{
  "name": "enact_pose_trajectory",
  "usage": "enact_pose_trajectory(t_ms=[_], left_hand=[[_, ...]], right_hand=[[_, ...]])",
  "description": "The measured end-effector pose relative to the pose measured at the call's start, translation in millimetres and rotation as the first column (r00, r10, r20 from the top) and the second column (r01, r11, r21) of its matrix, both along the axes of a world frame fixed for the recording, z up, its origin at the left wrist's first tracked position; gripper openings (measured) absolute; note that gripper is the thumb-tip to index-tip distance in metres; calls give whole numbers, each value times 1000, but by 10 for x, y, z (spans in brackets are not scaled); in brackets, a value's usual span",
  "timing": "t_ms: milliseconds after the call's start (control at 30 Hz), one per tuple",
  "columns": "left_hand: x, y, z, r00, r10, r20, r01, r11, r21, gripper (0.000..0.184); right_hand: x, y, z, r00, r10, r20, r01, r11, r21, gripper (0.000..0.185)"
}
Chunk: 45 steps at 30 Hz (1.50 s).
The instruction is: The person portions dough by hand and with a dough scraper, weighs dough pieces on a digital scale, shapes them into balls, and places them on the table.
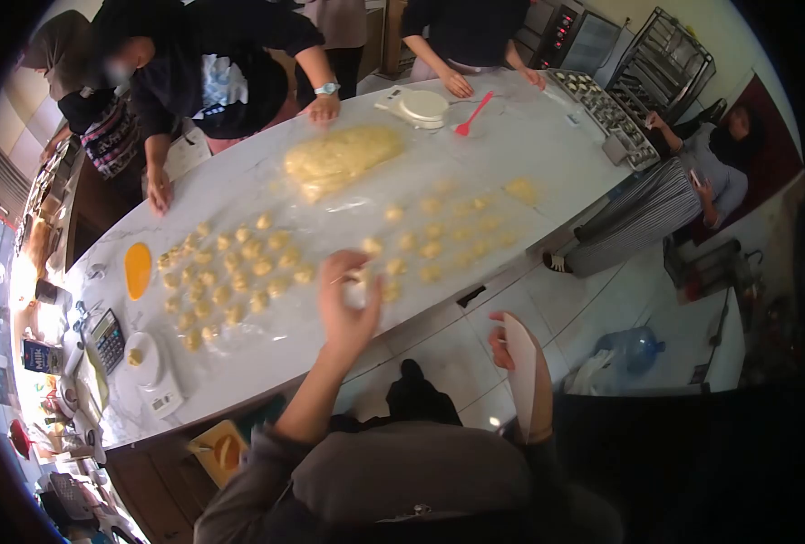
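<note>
My left hand (346,306) is over the marble table, its fingers curved and the thumb apart, with no clear object between them. Beside its fingertips lies a small dough ball (372,245). Rows of pale yellow dough balls (262,266) spread to the left, and more small dough balls (431,248) lie to the right. Past the table's near edge, my right hand (502,349) grips a flat white sheet (528,376), which hides most of the palm. Whether it is card or plastic I cannot make out. A large dough slab (344,161) sits farther back.
On the table (529,150) are a white scale (423,107), a red spatula (473,114), an orange oval (137,271), a calculator (107,341) and a second scale (151,367) bearing one dough ball. A tray of tins (602,113) is far right. Several people stand around.
</note>
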<state>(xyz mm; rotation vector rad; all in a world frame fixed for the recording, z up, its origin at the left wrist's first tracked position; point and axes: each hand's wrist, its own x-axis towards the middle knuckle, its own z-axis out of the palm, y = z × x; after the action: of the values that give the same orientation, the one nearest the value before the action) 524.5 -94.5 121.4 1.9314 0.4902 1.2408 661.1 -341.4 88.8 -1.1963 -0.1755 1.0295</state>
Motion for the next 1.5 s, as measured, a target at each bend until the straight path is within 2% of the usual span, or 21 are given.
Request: enact_pose_trajectory(t_ms=[67,100,167,200,233,267,333,433,467,567,733,800,900,967,1033,1100,1167,1233,1300,1400,1500], left_hand=[[1000,-252,-76,969,-216,-120,218,976,-2,33],[1537,-389,-202,948,-238,-213,256,965,62,38],[2495,-546,-459,904,-217,-368,283,950,133,56],[2873,-648,-419,826,-184,-533,269,959,85,68],[3175,-691,-420,714,-150,-684,250,967,49,81],[3439,-719,-504,683,-67,-727,197,976,96,86],[3854,-808,-716,606,94,-790,100,976,193,97],[4139,-860,-882,468,64,-881,103,987,127,104],[4196,-866,-946,486,60,-872,117,984,133,101],[4367,-932,-1100,541,36,-840,147,980,136,90],[4500,-889,-1205,578,-34,-815,157,985,70,52],[4500,-854,-1262,591,-134,-796,224,975,2,48],[4344,-950,-1214,693,-258,-673,293,954,-64,44],[4042,-1132,-998,803,-453,-388,374,889,-264,43],[3376,-1239,-443,714,-645,-271,488,737,-468,43],[2796,-1277,-517,600,-785,-153,571,554,-606,40],[2037,-1182,-482,471,-882,11,558,289,-778,39],[1257,-1012,-410,520,-851,-73,443,341,-829,44],[513,-857,-467,661,-745,-94,287,366,-885,48],[-516,-650,-426,857,-447,-258,20,529,-848,47],[-1376,-585,-372,978,-40,-205,-158,498,-852,50]], right_hand=[[423,-706,-258,991,-132,-35,129,988,-89,37],[621,-1124,-383,984,-177,-35,169,971,-168,42],[793,-1901,-844,995,-81,-57,92,965,246,47],[821,-2235,-1017,993,-32,-110,75,906,416,50],[801,-2417,-1112,971,-3,-240,135,835,534,51],[778,-2610,-1225,932,44,-360,209,747,632,53],[691,-3036,-1418,843,71,-534,320,730,603,54],[604,-3258,-1533,834,6,-552,392,698,600,53],[560,-3264,-1578,851,-36,-525,404,684,608,53],[511,-3256,-1411,657,-458,-599,682,700,212,46],[664,-3280,-1556,642,-423,-640,682,696,224,46],[778,-3268,-1624,660,-405,-632,659,716,229,45],[921,-3298,-1765,706,-348,-617,595,764,250,45],[1043,-3202,-1775,717,-291,-634,556,786,269,46],[1302,-3105,-1809,836,-138,-531,382,842,382,48],[1594,-2954,-1782,904,20,-426,200,862,466,49],[1883,-2668,-1529,924,168,-344,32,862,506,49],[2167,-2208,-1163,912,321,-257,-145,835,531,50],[2374,-1694,-790,863,476,-172,-325,781,533,50],[2419,-870,-419,746,662,-73,-532,658,533,51],[2207,-58,-224,634,774,-17,-648,542,535,52]])
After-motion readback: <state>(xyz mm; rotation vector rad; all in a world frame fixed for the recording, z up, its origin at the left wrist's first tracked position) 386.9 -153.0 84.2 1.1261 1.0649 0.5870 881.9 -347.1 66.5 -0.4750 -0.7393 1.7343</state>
